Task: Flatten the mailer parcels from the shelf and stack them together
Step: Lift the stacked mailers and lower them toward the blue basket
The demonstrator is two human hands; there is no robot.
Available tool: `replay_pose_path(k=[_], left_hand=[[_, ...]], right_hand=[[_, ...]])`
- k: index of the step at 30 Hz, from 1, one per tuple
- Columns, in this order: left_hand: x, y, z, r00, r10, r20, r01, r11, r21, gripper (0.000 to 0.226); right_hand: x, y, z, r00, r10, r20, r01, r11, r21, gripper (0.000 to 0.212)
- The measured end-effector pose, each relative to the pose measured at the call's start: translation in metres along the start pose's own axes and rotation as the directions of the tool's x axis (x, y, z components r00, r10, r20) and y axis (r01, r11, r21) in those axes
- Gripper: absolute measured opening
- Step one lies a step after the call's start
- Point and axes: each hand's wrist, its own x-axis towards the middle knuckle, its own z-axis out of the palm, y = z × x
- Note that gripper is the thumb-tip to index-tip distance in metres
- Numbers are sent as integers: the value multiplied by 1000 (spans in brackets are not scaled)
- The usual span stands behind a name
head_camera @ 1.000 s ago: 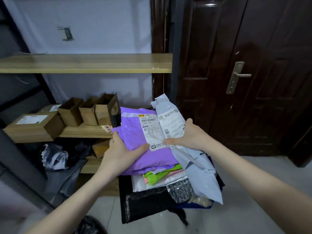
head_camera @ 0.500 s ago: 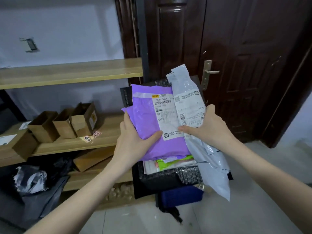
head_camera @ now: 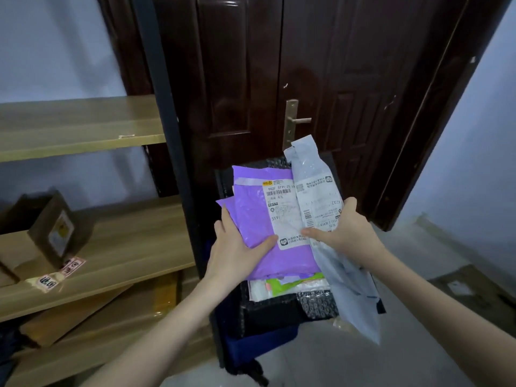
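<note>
I hold a stack of flat mailer parcels in front of me in the head view. A purple mailer (head_camera: 251,216) with a white shipping label lies on top. A long grey mailer (head_camera: 346,289) lies beside it and hangs down at the right. My left hand (head_camera: 237,250) grips the stack's left side, thumb on the purple mailer. My right hand (head_camera: 343,227) grips the right side, thumb across the grey mailer's label. Under these are white, green, black bubble-wrap and dark blue mailers (head_camera: 259,342).
A wooden shelf unit (head_camera: 117,247) with a black upright post stands at the left; an open cardboard box (head_camera: 53,227) sits on its middle board. A dark brown door (head_camera: 321,79) with a lever handle is straight ahead. A flat cardboard piece (head_camera: 463,283) lies on the tiled floor at the right.
The view has swung to the right and the stack has moved away from the shelf towards the door. Both hands keep the same hold.
</note>
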Motion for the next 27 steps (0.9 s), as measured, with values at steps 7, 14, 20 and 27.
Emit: replay_pose_path(k=[7,14,20,27], left_hand=[[98,-22,21,999,-48,20,48,999,-4,111],[170,-48,44,991,-126,50,126,992,3,112],[220,-85,78,968,-248,45,249,969,-6,114],[268,-132,139,874,-486,-17,481,870,-108,123]], right_hand=[[93,-4,30,999,34,28,-34,999,3,70],[172,7,66,995,77,69,-74,996,-39,74],[239,35,111,976,90,197,-87,996,-20,76],[321,81,173,928,39,372,-70,995,69,71]])
